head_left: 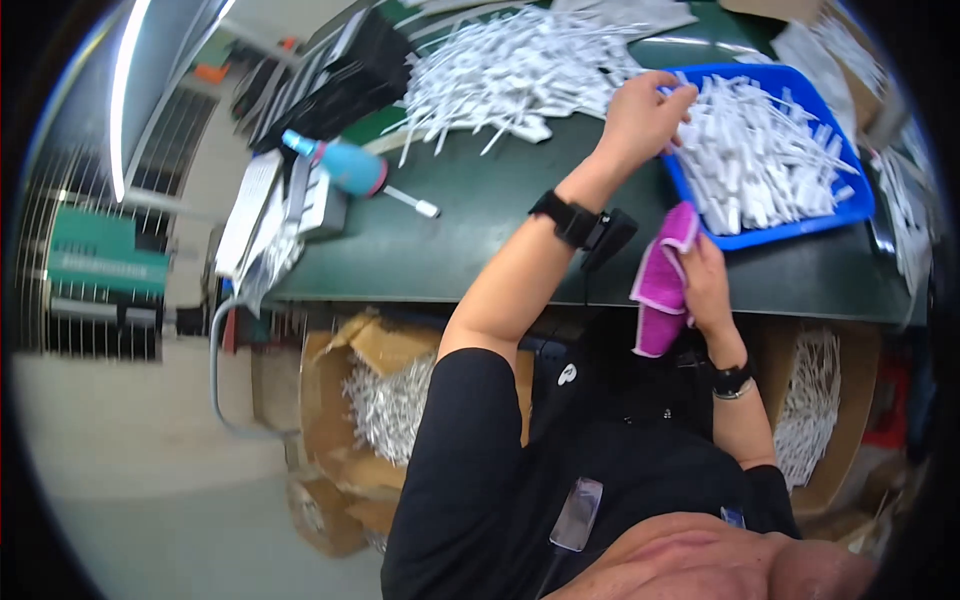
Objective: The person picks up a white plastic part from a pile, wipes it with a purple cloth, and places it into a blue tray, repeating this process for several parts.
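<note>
Hands at blue tray

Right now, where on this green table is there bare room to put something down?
The widest bare stretch of the green table runs along its near edge, between the blue spray bottle and the blue tray; the left hand and forearm cross above it. The far side is crowded with a heap of white plastic pieces, and the tray is full of them.
</note>
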{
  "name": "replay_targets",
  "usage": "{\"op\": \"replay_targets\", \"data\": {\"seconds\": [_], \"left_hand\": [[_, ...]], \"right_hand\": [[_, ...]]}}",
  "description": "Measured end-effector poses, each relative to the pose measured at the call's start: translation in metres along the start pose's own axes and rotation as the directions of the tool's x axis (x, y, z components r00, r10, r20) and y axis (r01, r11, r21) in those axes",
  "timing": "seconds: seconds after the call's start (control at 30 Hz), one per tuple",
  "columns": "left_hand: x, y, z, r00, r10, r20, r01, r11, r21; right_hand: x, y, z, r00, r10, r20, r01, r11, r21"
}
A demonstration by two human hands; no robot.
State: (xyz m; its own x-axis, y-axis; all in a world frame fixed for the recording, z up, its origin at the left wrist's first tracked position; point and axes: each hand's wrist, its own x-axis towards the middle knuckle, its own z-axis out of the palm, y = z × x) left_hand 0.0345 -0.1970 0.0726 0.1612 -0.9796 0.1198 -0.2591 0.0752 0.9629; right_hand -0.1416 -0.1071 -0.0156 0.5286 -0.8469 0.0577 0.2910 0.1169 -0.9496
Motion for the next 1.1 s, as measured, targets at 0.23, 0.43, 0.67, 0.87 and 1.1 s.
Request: {"op": "replay_targets", "data": {"seconds": [0.23,0.43,0.67,0.87,1.1], "left_hand": [[-0.118,-0.051,-0.171,0.827,0.022,-0.562,0.550,0.176,0.816],[-0.161,-0.081,-0.252,0.737,-0.289,-0.611,0.675,0.264,0.689],[-0.162,-0.061,-0.182,0.830,-0.247,-0.500,0.434,0.849,0.300],[-0.152,-0.054,-0.114,0.935,-0.266,-0.234,0.076,0.795,-0.601],[-0.140,-0.063,-0.083,0.890,-0.339,-0.305,0.107,0.805,-0.583]], "right_hand": [[0.003,0.000,0.002,1.000,-0.011,0.015,0.010,0.998,0.060],[0.004,0.003,0.003,0.999,0.016,0.049,-0.020,0.997,0.070],[0.002,-0.001,0.002,1.000,-0.021,0.000,0.020,0.999,0.046],[0.000,-0.006,0.007,1.000,-0.018,-0.009,0.018,0.997,0.071],[0.000,-0.006,0.006,0.999,-0.033,-0.007,0.033,0.999,0.029]]}}
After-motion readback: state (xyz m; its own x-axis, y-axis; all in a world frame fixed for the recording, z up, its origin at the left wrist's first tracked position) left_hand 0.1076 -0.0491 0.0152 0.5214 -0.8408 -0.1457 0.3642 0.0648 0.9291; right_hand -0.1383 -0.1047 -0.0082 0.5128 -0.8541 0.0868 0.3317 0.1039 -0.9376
